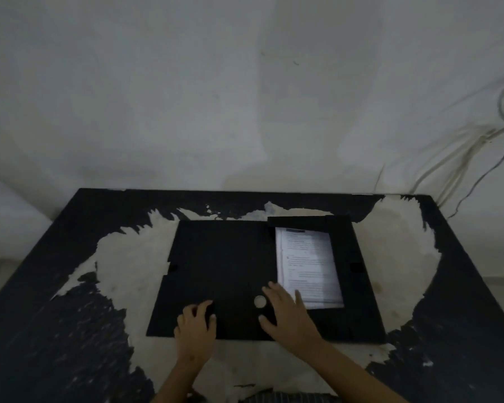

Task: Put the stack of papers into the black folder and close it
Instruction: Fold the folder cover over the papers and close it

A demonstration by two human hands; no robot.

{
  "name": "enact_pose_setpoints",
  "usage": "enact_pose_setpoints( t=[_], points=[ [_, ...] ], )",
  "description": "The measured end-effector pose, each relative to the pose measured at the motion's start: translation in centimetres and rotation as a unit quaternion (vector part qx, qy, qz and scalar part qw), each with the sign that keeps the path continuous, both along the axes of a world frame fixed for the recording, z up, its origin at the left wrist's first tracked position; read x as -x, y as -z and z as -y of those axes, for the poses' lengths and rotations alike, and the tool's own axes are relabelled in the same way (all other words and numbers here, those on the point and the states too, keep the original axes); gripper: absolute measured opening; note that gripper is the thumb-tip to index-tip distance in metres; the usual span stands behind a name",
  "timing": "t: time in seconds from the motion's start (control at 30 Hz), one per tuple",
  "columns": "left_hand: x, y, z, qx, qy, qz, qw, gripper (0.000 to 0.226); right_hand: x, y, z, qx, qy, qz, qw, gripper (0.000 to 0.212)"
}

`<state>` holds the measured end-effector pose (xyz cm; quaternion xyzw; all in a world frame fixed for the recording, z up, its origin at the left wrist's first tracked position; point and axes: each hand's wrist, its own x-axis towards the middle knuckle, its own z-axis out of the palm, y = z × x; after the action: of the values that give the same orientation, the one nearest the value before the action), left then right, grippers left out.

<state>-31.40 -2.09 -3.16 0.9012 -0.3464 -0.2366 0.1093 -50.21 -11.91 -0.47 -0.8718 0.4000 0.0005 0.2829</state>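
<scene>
The black folder lies open and flat in the middle of the table. The stack of printed papers rests in its right half, framed by black flaps along the top and right side. A small round white piece sits near the folder's centre fold at the front. My left hand rests on the folder's front edge with fingers curled. My right hand lies flat with fingers spread, beside the white piece and touching the lower left corner of the papers.
The table has a black top with large worn pale patches. A pale wall stands right behind it. Several cables hang down the wall at the back right corner.
</scene>
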Motion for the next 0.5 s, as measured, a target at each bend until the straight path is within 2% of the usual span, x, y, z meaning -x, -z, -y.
enact_pose_setpoints(
  t=[0.13,0.27,0.4,0.5],
  points=[
    [-2.5,-0.2,-3.5,-0.01,-0.085,-0.026,0.996,0.037,-3.6,0.3,-1.6,-0.036,-0.097,-0.074,0.992,0.077],
    [-4.0,-0.5,-5.5,-0.003,-0.127,-0.023,0.992,0.038,-4.9,0.8,-2.0,-0.022,-0.109,-0.174,0.978,0.085],
    [-5.4,-0.9,-5.9,0.028,-0.195,-0.053,0.979,0.044,-5.9,0.5,-1.2,0.025,-0.118,-0.198,0.973,0.084],
    [-6.6,-0.9,-5.8,0.04,-0.19,-0.034,0.98,0.048,-6.3,0.3,-0.9,0.044,-0.13,-0.181,0.974,0.079]
  ],
)
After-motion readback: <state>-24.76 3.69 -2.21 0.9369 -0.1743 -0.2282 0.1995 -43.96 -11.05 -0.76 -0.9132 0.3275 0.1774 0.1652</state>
